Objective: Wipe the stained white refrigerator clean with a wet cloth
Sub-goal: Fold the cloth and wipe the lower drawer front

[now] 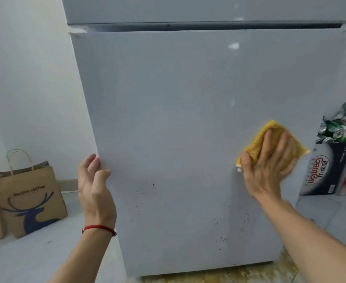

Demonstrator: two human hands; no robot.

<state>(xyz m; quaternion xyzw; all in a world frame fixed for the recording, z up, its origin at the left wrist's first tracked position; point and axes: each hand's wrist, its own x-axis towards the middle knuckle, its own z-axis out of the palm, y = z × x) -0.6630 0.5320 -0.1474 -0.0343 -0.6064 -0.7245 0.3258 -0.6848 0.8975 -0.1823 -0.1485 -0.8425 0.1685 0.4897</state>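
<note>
The white refrigerator (178, 103) fills the middle of the head view, its lower door facing me. Small dark specks (222, 223) dot the lower part of that door. My right hand (270, 164) presses a folded yellow cloth (270, 131) flat against the door's right side, fingers spread over it. My left hand (94, 184) rests at the door's left edge, fingers relaxed, with a red string on the wrist.
Two brown paper bags (31, 199) stand on the floor at the left by the wall. At the right, a dark box (327, 170) holds several crushed cans (343, 125). Yellowish stains (239, 275) mark the floor under the refrigerator.
</note>
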